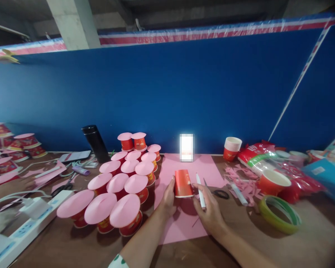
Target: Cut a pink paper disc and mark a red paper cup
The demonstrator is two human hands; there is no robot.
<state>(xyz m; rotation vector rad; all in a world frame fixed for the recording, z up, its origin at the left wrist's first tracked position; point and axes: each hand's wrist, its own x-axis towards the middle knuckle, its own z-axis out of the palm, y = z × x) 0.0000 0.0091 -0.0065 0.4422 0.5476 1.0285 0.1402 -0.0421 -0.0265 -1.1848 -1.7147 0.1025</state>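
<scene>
A red paper cup (183,183) is held over a large sheet of pink paper (171,165), its wider end down. My left hand (168,201) grips the cup from the left side. My right hand (208,208) is closed around a white pen (201,191), with its fingertips near or touching the cup's right side. Scissors (221,194) with dark handles lie just right of that hand, their blades partly hidden. On the left stand several red cups topped with pink paper discs (125,210).
A black bottle (95,143) and a white power strip (36,225) are on the left. To the right are pink scraps (247,180), a clear tube (239,194), a tape roll (280,214), a loose cup (274,181) and stacked cups (232,149). A blue partition (167,89) rises behind.
</scene>
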